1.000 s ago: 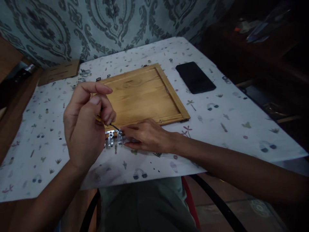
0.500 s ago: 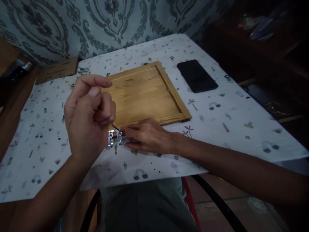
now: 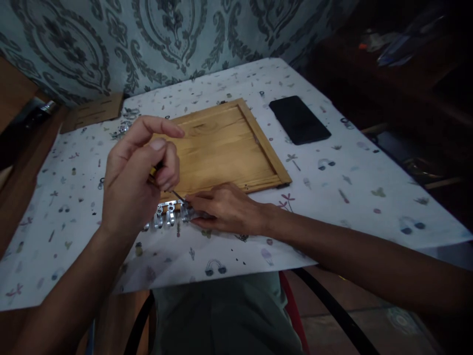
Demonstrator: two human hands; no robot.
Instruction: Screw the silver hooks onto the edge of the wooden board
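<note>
My left hand (image 3: pixel 135 177) is closed around a screwdriver (image 3: pixel 178 196); a bit of its yellow handle shows between the fingers, and its thin dark shaft slants down to the right. The tip meets a silver metal hook rail (image 3: pixel 170 215) along the near edge of a framed wooden board (image 3: pixel 221 153). Several hooks stick out toward me. My right hand (image 3: pixel 229 209) rests at the same edge, fingers pinched on the rail's right part, which they partly hide. The board lies flat on the table.
Loose silver metal pieces (image 3: pixel 123 129) lie behind my left hand, near a flat piece of cardboard (image 3: pixel 94 113). A black phone (image 3: pixel 299 120) lies right of the board. A patterned white cloth (image 3: pixel 351 207) covers the table, and a patterned wall (image 3: pixel 170 34) borders its far side.
My left hand has turned and shifted slightly right, showing the yellow handle and more hooks on the rail. The right hand keeps its place at the rail. The view has tilted slightly.
</note>
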